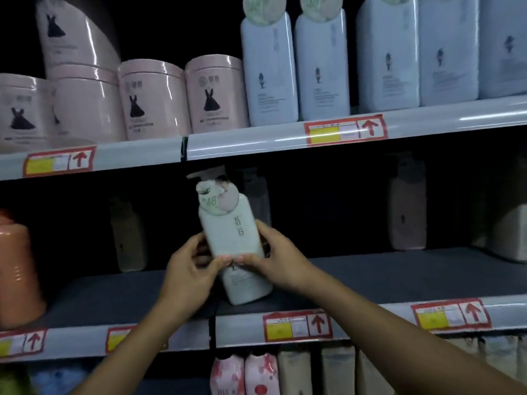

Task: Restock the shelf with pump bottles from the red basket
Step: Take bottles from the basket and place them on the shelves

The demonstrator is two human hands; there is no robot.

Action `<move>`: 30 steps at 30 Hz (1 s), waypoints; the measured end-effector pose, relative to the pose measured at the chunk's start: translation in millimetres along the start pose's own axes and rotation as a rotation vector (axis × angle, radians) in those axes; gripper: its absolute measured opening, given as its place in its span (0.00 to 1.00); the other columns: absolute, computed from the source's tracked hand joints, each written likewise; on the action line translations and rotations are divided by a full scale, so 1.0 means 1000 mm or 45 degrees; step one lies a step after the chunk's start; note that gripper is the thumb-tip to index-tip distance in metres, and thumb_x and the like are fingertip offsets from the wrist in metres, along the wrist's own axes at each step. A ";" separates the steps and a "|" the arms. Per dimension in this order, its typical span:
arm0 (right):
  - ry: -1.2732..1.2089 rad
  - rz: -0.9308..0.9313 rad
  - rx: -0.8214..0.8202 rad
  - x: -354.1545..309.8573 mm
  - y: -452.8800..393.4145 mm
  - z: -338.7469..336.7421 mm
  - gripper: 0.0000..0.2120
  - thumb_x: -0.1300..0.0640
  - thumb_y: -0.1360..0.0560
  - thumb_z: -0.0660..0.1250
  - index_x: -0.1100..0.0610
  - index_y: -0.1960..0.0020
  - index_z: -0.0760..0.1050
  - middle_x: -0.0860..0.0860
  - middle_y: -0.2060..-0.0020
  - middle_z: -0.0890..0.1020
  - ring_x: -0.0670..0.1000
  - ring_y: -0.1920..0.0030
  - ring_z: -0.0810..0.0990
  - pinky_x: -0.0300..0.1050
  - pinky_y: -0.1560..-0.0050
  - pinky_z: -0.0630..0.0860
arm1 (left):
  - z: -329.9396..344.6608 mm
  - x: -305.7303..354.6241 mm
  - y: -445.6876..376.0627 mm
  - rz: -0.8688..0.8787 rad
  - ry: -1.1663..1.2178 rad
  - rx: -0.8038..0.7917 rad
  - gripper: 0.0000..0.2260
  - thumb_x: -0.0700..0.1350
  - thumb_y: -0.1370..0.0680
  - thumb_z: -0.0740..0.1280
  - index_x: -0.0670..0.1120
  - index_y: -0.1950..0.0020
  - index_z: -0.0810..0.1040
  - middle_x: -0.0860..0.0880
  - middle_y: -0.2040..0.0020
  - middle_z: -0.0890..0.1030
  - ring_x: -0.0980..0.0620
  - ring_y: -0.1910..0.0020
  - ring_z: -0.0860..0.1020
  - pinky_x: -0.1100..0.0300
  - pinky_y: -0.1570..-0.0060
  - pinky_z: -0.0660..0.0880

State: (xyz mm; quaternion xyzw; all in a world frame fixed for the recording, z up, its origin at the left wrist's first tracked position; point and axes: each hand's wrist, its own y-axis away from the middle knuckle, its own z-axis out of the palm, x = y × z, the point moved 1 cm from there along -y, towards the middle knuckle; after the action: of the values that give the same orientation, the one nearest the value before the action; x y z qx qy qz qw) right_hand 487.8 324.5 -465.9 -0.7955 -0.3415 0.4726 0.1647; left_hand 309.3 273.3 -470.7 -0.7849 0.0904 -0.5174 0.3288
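A pale cream pump bottle [231, 235] with a round tag at its neck stands tilted to the left, its base on the front of the dark middle shelf [385, 277]. My left hand [189, 270] grips its left side. My right hand [278, 256] grips its right side, and the fingertips of both hands meet across the label. The red basket is not in view.
Dim pump bottles [406, 212] stand at the back of the middle shelf, and an orange container [17, 269] sits at the far left. Pink tubs [155, 99] and pale blue bottles [269, 72] fill the shelf above. More bottles [245, 374] line the shelf below.
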 end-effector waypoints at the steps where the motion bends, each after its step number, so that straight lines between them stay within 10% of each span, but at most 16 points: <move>1: -0.051 0.060 0.026 0.004 0.000 0.000 0.30 0.50 0.28 0.77 0.49 0.28 0.70 0.48 0.36 0.80 0.45 0.39 0.79 0.43 0.38 0.78 | 0.006 -0.001 -0.005 -0.015 -0.006 -0.025 0.22 0.35 0.25 0.74 0.45 0.33 0.75 0.51 0.48 0.82 0.64 0.56 0.82 0.72 0.60 0.77; 5: -0.093 0.256 0.157 0.009 0.014 -0.010 0.30 0.52 0.31 0.80 0.50 0.33 0.70 0.37 0.49 0.78 0.35 0.51 0.78 0.25 0.56 0.75 | 0.024 0.000 -0.006 -0.020 -0.013 -0.051 0.22 0.39 0.23 0.73 0.47 0.30 0.75 0.52 0.44 0.83 0.63 0.53 0.82 0.72 0.58 0.78; 15: 0.387 0.532 0.276 0.017 0.026 -0.006 0.13 0.51 0.32 0.80 0.55 0.61 0.77 0.50 0.63 0.83 0.47 0.62 0.81 0.39 0.66 0.72 | 0.038 -0.015 0.001 -0.125 -0.282 -0.066 0.21 0.39 0.30 0.79 0.50 0.40 0.77 0.53 0.53 0.85 0.62 0.58 0.83 0.67 0.58 0.80; 20: 0.364 0.565 0.314 0.027 0.010 -0.003 0.11 0.53 0.31 0.79 0.57 0.62 0.79 0.52 0.63 0.84 0.50 0.59 0.83 0.46 0.57 0.80 | 0.055 -0.025 -0.021 -0.147 -0.406 -0.040 0.17 0.42 0.29 0.78 0.49 0.45 0.77 0.50 0.48 0.84 0.53 0.51 0.84 0.51 0.49 0.83; 30: 0.344 0.613 0.277 0.039 -0.010 -0.002 0.14 0.54 0.29 0.78 0.54 0.66 0.74 0.54 0.61 0.84 0.53 0.57 0.83 0.45 0.56 0.78 | 0.062 -0.034 -0.040 -0.178 -0.514 -0.018 0.16 0.44 0.29 0.78 0.47 0.47 0.74 0.48 0.49 0.83 0.48 0.48 0.82 0.55 0.50 0.79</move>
State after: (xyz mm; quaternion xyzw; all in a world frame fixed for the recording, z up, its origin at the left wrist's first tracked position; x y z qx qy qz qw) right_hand 498.0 359.1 -483.6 -0.8870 -0.0652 0.4218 0.1761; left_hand 340.8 346.3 -487.5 -0.8793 -0.0285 -0.3704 0.2981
